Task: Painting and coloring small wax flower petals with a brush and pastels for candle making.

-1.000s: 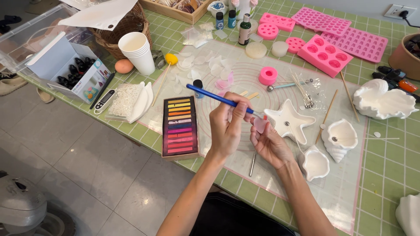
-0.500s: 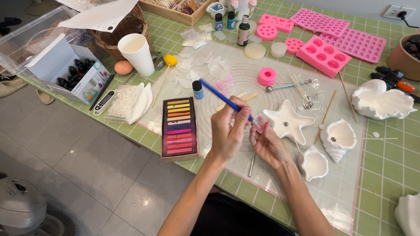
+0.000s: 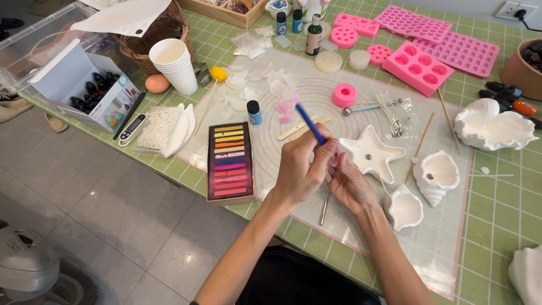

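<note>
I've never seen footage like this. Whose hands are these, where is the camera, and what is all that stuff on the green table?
There is no machine here: a person works with two bare hands, and the one camera sits on their head, looking down. So the arms reach into the picture from the bottom.

The left hand holds a thin blue brush by its handle, tilted up and away. The right hand pinches something small and pale against the brush tip; it is too hidden to name.

Under the hands lies a clear mat on the green gridded table. On it are a box of coloured chalks, a white star-shaped dish, white shell-shaped dishes and a small pink mould. Farther back stand pink trays, little bottles and a stack of paper cups.
</note>
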